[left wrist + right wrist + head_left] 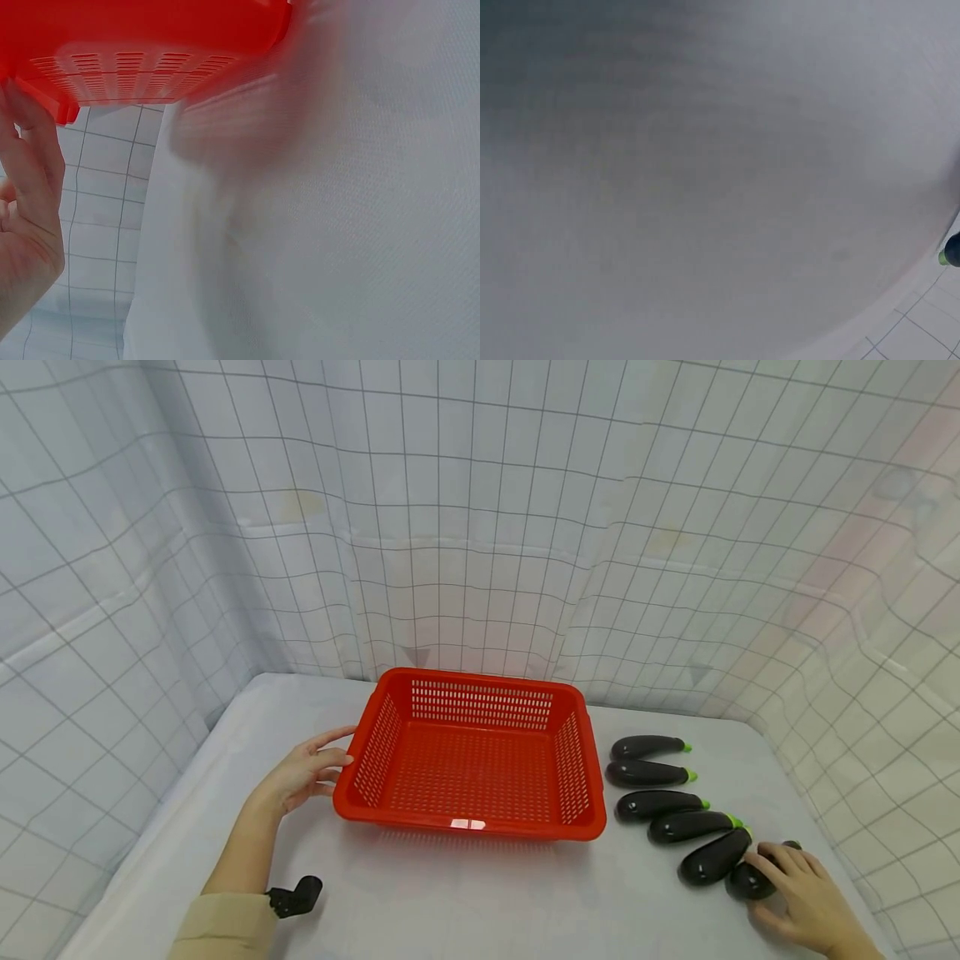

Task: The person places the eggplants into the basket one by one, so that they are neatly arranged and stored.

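Observation:
A red plastic basket (468, 827) with slotted walls stands mid-table in the head view. At its left side is my left hand (303, 770), fingers loosely extended and fingertips right at the rim. The left wrist view shows those fingers (34, 150) against the basket's red edge (142, 37). On the right, my right hand (806, 897) grips a dark eggplant (747, 883), fingers curled over its top and partly hiding it. Close beside it lies another eggplant (715, 857). In the right wrist view, a green-tipped dark end (951, 251) shows at the right edge.
Several more eggplants, among them the farthest one (647, 746), lie in a slanting row between basket and right hand. The white tabletop (480, 902) is bounded at the back and sides by a white gridded curtain (480, 527). A black wrist device (296, 897) juts from my left sleeve.

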Demonstrator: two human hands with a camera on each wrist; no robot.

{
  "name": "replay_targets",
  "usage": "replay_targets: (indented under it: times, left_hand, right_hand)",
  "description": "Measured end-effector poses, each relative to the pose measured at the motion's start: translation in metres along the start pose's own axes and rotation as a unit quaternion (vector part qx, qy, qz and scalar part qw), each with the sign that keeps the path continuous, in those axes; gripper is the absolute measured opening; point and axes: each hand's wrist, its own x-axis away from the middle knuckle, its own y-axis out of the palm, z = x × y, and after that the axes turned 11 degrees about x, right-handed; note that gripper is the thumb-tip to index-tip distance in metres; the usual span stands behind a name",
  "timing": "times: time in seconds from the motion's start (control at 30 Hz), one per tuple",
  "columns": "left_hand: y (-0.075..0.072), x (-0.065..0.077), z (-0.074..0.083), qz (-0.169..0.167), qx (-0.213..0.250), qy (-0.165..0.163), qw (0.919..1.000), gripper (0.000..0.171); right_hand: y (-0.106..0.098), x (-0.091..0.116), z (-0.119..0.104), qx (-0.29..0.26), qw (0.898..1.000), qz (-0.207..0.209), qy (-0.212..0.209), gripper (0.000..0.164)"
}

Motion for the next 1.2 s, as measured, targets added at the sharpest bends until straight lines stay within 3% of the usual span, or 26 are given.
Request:
replay_targets:
  times: [0.2, 0.53, 1.2]
  left_hand:
    - [0.000, 0.001, -0.001, 0.004, -0.001, 0.000, 1.0000, 0.061]
    - [0.001, 0.003, -0.001, 0.002, -0.001, 0.000, 1.0000, 0.061]
    - [0.003, 0.004, 0.002, -0.003, 0.000, 0.001, 1.0000, 0.064]
  right_hand:
    - [-0.002, -0.007, 0.002, 0.008, 0.999, 0.034, 0.000, 0.070]
    - [-0.009, -0.027, 0.009, 0.016, 0.997, 0.075, -0.015, 0.065]
    - [-0.014, -0.118, 0.004, 0.026, 0.989, 0.122, -0.079, 0.053]
